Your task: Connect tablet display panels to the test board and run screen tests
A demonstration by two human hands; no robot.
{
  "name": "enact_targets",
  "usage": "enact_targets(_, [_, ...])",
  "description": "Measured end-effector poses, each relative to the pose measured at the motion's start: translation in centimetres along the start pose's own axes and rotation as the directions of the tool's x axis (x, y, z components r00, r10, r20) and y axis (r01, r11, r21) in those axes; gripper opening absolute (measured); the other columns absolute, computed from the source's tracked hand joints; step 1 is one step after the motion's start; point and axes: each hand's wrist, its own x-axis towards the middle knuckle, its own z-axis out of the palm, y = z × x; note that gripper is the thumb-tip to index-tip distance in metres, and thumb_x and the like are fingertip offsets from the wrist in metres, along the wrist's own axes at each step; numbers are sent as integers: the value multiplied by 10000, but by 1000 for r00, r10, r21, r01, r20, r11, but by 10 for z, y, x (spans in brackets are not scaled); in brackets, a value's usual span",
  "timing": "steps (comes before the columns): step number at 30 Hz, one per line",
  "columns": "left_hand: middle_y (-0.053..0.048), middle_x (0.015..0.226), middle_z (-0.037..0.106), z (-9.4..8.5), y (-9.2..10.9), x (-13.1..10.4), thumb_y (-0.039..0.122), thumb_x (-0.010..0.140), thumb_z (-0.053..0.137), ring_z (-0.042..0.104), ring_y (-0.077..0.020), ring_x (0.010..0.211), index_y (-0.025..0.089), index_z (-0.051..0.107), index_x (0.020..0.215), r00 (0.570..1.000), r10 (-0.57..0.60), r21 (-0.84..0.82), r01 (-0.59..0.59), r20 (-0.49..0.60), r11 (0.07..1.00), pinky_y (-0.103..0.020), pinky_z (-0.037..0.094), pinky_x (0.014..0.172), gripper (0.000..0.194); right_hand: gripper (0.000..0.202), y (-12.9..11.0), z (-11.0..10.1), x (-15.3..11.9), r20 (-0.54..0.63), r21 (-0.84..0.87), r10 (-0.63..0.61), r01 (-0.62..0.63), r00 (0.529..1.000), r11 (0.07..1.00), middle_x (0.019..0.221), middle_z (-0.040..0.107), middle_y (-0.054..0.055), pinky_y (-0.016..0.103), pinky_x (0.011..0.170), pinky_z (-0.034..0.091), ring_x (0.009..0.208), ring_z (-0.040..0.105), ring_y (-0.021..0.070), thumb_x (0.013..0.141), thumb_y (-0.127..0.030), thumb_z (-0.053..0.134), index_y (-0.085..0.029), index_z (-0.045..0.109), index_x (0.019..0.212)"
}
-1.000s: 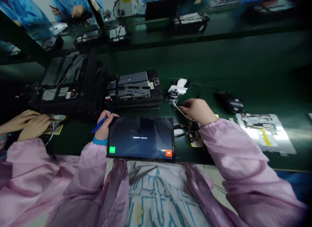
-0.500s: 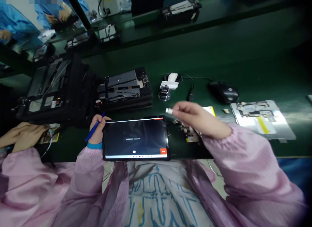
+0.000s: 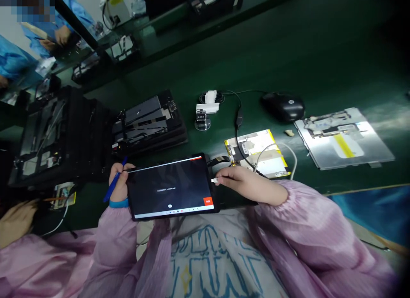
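My left hand (image 3: 119, 185) is closed around the left edge of a black tablet (image 3: 185, 178), with a blue pen-like tool (image 3: 111, 190) tucked between its fingers. The tablet's screen is lit, dark with a red box at its lower right corner. Thumb and fingers of my right hand (image 3: 241, 183) pinch the white plug of a cable (image 3: 214, 180) at the tablet's right edge; whether its tip is inserted I cannot tell. Behind this hand lies an opened board-and-battery assembly (image 3: 272, 163) with yellow edging, with a dark ribbon running toward the tablet.
Stacked black tablet parts (image 3: 144, 118) stand behind the tablet, with a taller stack (image 3: 48, 135) further left. A small metal stand (image 3: 202, 121), a black mouse (image 3: 283, 106) and a silver panel (image 3: 346, 140) lie beyond. A co-worker's hand (image 3: 19, 219) is at the left.
My right hand has come down and left, bringing the white plug to the tablet's right edge. The tablet has tilted slightly. The co-worker's hands at the left have shifted.
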Motion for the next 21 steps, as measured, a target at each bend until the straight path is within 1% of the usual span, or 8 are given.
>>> enact_targets(5, [-1, 740, 660, -4, -3, 0, 416, 627, 816, 611, -146, 574, 208, 378, 756, 1000, -7, 17, 7, -5, 1000, -232, 477, 506, 501, 299, 1, 2, 0, 5, -4, -20, 20, 1000, 1000, 815, 663, 50, 297, 714, 441, 764, 599, 171, 913, -376, 424, -174, 632, 842])
enact_targets(13, [3, 748, 661, -9, -6, 2, 396, 645, 801, 613, -145, 582, 210, 376, 760, 999, 7, 39, -8, 32, 999, -243, 487, 532, 477, 262, -1, 4, 1, 9, -67, -23, 23, 1000, 997, 795, 682, 43, 279, 682, 434, 740, 613, 163, 916, -319, 446, -175, 651, 841])
enact_targets(17, [9, 745, 657, -10, -8, 3, 385, 627, 813, 612, -140, 602, 211, 373, 755, 1000, 19, 63, -21, 23, 998, -235, 477, 547, 490, 255, -3, 6, 4, -15, -148, -28, 25, 1000, 989, 810, 693, 55, 286, 690, 431, 742, 616, 172, 915, -304, 454, -176, 657, 828])
enact_targets(21, [13, 735, 656, -11, -9, 3, 373, 617, 819, 583, -120, 590, 211, 367, 751, 999, 31, 81, -34, 30, 996, -219, 438, 545, 498, 255, -6, 7, 9, -18, -208, -31, 27, 999, 978, 817, 693, 60, 281, 687, 432, 737, 613, 172, 914, -286, 452, -179, 655, 804])
